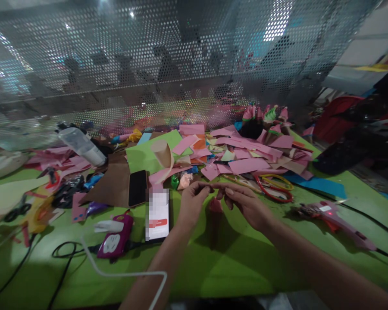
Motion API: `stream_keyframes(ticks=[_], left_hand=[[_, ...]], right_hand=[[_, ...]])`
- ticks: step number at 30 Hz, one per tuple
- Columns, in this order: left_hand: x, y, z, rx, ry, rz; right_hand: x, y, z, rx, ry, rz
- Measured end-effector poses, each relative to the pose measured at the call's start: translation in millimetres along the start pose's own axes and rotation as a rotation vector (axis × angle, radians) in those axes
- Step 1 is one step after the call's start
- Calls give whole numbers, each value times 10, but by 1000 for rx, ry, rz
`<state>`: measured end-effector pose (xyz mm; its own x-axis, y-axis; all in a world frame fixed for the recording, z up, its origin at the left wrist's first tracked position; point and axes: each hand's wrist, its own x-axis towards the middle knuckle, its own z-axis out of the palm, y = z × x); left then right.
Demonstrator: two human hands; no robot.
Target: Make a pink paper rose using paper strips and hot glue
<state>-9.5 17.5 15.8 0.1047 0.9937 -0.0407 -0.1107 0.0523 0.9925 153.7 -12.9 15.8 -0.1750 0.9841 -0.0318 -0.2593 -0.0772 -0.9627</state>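
Note:
My left hand (195,198) and my right hand (242,199) meet over the middle of the green table. Thumb and fingers are pinched together on each hand, with the fingertips almost touching. Anything between them is too small or hidden to make out. Just below the fingertips is a small pink crumpled piece (216,205), with a dark, blurred shape under it; I cannot tell whether a hand touches it. Near my left hand lie a peach-coloured crumpled piece (185,181) and a green one (174,181).
A pink glue gun (342,224) with a lit red light lies at right, a yellow one (39,209) at left. Scissors (274,185), pink paper strips (248,166), a lit phone (158,215), a dark phone (137,188) and a power bank (116,237) surround my hands. Perforated metal (168,56) stands behind.

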Motion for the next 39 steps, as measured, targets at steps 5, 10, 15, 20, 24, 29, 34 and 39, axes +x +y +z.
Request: stream_keyframes(ticks=[5, 10, 15, 20, 24, 29, 34, 39], left_hand=[[0, 4, 5, 0, 10, -10], [23, -45, -17, -23, 61, -25], [45, -102, -21, -113, 81, -128], [51, -60, 16, -214, -3, -145], [45, -41, 19, -225, 5, -150], [30, -46, -1, -143, 18, -112], [34, -45, -3, -143, 35, -118], [50, -56, 1, -162, 8, -122]], right_hand=[[11, -3, -33, 114, 11, 52], [33, -4, -79, 193, 54, 47], [57, 21, -82, 171, 142, 4], [82, 34, -75, 219, 229, -2], [83, 20, -60, 254, 273, 18], [82, 10, -51, 275, 297, 40], [90, 15, -51, 269, 293, 29], [80, 2, -47, 260, 291, 30]])
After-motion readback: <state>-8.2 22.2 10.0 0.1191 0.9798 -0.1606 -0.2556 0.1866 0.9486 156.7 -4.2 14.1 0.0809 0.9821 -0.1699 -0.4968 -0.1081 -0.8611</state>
